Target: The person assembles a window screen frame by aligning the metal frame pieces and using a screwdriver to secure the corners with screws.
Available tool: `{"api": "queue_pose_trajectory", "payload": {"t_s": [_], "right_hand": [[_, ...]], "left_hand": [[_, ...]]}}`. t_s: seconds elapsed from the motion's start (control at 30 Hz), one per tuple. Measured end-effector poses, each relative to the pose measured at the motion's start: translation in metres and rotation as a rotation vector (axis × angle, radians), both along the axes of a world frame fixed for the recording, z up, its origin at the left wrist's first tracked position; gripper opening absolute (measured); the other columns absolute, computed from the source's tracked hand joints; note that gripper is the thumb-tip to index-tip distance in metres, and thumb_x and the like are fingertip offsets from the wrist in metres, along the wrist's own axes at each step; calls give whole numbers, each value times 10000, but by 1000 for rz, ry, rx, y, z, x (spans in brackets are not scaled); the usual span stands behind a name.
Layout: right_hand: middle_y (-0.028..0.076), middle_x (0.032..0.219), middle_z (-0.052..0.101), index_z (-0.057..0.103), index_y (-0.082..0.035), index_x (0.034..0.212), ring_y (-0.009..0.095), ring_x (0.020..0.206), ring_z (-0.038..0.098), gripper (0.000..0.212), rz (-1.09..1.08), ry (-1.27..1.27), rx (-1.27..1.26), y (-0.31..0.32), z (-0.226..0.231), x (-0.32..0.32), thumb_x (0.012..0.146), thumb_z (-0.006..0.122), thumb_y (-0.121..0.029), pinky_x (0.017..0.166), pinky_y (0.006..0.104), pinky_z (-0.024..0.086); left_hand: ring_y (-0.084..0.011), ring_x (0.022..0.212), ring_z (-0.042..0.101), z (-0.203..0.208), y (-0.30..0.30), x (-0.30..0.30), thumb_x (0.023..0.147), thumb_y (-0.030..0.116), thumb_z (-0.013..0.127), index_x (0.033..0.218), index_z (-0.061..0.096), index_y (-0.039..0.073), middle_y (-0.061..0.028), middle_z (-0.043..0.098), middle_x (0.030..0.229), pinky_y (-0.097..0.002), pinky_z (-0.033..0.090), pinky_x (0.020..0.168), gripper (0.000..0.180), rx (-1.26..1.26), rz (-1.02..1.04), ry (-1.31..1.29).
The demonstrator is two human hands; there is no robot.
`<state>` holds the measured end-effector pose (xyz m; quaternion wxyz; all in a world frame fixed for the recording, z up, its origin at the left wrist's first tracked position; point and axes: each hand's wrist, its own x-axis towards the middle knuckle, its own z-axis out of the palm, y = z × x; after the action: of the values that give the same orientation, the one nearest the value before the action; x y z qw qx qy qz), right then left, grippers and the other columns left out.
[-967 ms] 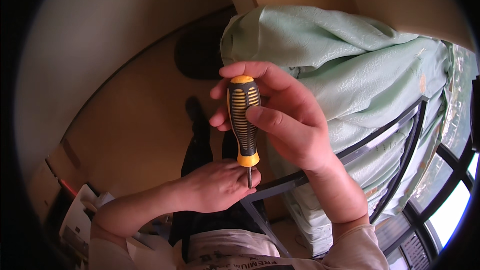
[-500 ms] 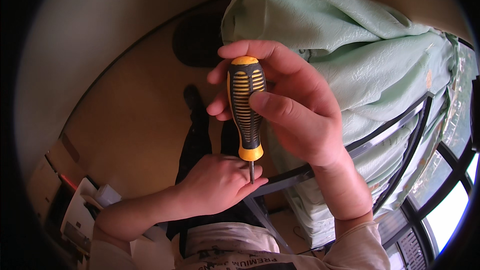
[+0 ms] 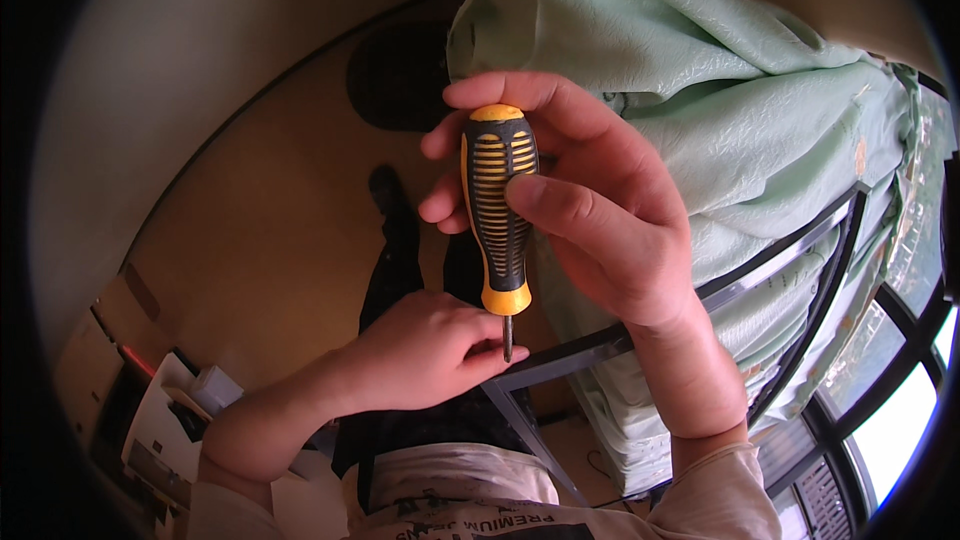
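Observation:
My right hand (image 3: 630, 210) holds a short screwdriver (image 3: 497, 215) upright, its dark shaft pointing down. Its handle is black and yellow and ribbed. My thumb presses the handle's near side, and my fingers wrap behind it and over its top. Lower down, my left hand (image 3: 420, 352) is closed, with its curled fingertips just behind the screwdriver's tip. Whatever those fingers grip is hidden. Close by the left fingertips is the corner of a black metal frame (image 3: 582, 353), which runs up to the right, passing behind my right wrist.
A pale green cloth (image 3: 740, 140) drapes in folds over something large on the right. A dark rounded object (image 3: 400, 75) lies on the brown floor (image 3: 270, 230) ahead. White items (image 3: 165, 420) stand at lower left. A window (image 3: 890, 440) is at far right.
The screwdriver and my right hand have shifted slightly up and to the right. My left hand has risen a little, showing more of the frame's corner.

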<state>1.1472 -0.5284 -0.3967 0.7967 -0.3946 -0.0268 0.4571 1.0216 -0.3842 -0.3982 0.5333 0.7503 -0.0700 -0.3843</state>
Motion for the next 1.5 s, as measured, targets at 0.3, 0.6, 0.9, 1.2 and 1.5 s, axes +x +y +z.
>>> {"api": "queue_pose_trajectory", "payload": {"t_s": [0.3,0.6,0.9,1.2,1.5], "right_hand": [[139,1254,540,381,7,1419,209,1083,614,512,94,71,136,-15,56,-6,917,462,73,1000,355,485],[276,1255,553,463,49,1341,398,1088,629,441,-286,165,-16,-122,111,-100,909,536,4,962,492,495],[190,1244,565,483,-10,1356,312,993,647,502,-591,252,-16,-156,106,-181,913,636,-186,857,391,535],[225,1191,594,487,28,1327,345,973,656,454,-851,301,-66,-146,137,-249,890,554,-74,877,432,540],[204,1189,610,485,17,1342,306,966,659,447,-1273,432,-217,-63,162,-395,925,556,-128,848,399,555]], "left_hand": [[-129,718,598,24,49,22,959,59,590,911,566,18,-53,612,772,-299,488,665,68,-180,545,134],[-128,748,643,74,32,241,892,129,699,941,694,3,-66,694,808,-279,511,701,135,243,453,-621],[-225,800,700,11,37,294,799,95,754,917,716,31,-108,725,887,-338,550,725,140,339,392,-795],[-212,876,714,20,48,257,810,105,748,1063,676,27,-120,729,931,-327,559,785,274,350,457,-759],[-244,1100,633,24,110,180,874,167,711,1261,587,64,-130,646,1203,-343,524,896,419,342,369,-1038]]}}
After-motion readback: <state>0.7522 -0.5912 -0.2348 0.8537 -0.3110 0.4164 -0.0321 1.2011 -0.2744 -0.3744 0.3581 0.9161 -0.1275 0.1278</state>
